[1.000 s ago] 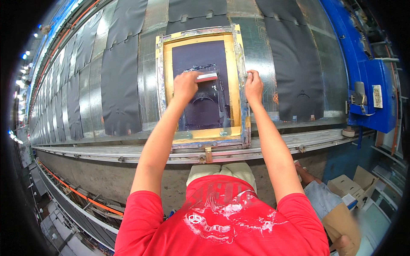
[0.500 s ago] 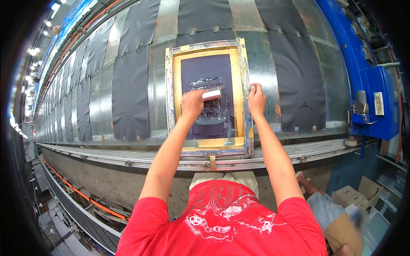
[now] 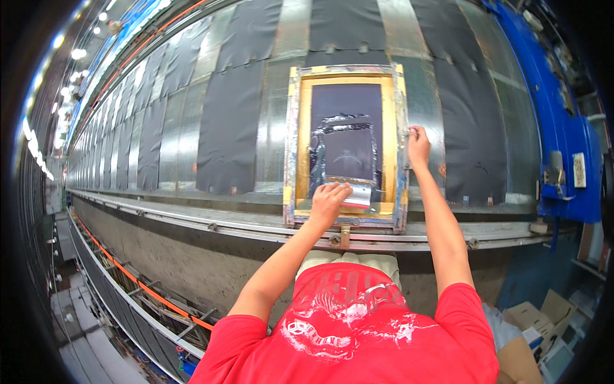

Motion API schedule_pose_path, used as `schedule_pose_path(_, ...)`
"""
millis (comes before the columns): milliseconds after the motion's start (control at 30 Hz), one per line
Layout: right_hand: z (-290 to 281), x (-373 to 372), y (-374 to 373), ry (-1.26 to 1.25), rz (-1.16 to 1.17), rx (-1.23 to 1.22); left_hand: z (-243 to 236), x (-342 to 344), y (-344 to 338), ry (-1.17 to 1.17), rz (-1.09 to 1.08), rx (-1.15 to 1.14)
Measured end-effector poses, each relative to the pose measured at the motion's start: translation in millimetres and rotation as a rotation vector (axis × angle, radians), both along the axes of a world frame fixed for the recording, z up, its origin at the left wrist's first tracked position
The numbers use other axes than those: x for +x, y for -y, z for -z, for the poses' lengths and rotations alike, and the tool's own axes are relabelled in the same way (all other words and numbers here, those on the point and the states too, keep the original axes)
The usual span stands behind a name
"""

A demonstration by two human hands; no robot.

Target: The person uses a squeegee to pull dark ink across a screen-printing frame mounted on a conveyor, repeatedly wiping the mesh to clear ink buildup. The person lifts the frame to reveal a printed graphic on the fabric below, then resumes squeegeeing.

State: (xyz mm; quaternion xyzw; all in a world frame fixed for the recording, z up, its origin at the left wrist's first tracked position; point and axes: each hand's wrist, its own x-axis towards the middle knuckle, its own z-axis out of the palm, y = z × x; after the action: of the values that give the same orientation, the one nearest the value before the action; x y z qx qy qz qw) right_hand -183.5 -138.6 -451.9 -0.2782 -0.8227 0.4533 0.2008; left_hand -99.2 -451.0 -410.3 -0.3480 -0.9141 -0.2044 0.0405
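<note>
A screen-printing frame (image 3: 401, 121) with yellow-taped inner edges lies flat on the long printing table in front of me. Dark mesh (image 3: 345, 99) fills it, with wet, glossy ink (image 3: 345, 120) smeared around a faint pattern in the middle. My left hand (image 3: 329, 201) grips a squeegee (image 3: 359, 196) by its left end, low on the mesh close to the frame's near bar. The fingers of my right hand (image 3: 419, 147) are closed at the frame's right side bar, about halfway along it.
Dark fabric panels (image 3: 233, 128) lie in rows along the table. A metal rail (image 3: 268, 235) runs along its near edge, with a small clamp (image 3: 345, 237) beneath the frame. Blue machinery (image 3: 563, 141) stands at the right. Cardboard boxes (image 3: 531, 320) sit at lower right.
My left hand has drawn the squeegee toward me, from mid-mesh to the near end. My right hand stays at the frame's side. The view has shifted; a person at lower right is no longer visible.
</note>
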Motion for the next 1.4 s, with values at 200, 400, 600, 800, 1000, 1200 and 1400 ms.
schedule_pose_path(200, -51, -11, 45, 0.015, 0.002, 0.034, -33, 5, 48, 0.097, -0.032, 0.043)
schedule_pose_path(400, -61, -49, 204, -0.133, -0.024, 0.047, -48, -35, 185, 0.122, -0.126, -0.007)
schedule_pose_path(600, -38, -85, 349, -0.191, -0.015, -0.013, -46, -78, 325, 0.165, -0.158, -0.054)
schedule_pose_path(800, -34, -92, 410, -0.083, -0.023, -0.048, -34, -79, 394, 0.175, -0.206, -0.062)
schedule_pose_path(1000, -32, -97, 424, 0.013, -0.024, -0.045, -29, -49, 432, 0.157, -0.183, -0.079)
schedule_pose_path(1200, -18, -103, 422, 0.011, -0.015, -0.005, -12, -70, 433, 0.042, -0.103, -0.130)
schedule_pose_path(1400, -6, -108, 401, 0.158, -0.092, -0.022, -38, -233, 387, 0.278, -0.205, -0.102)
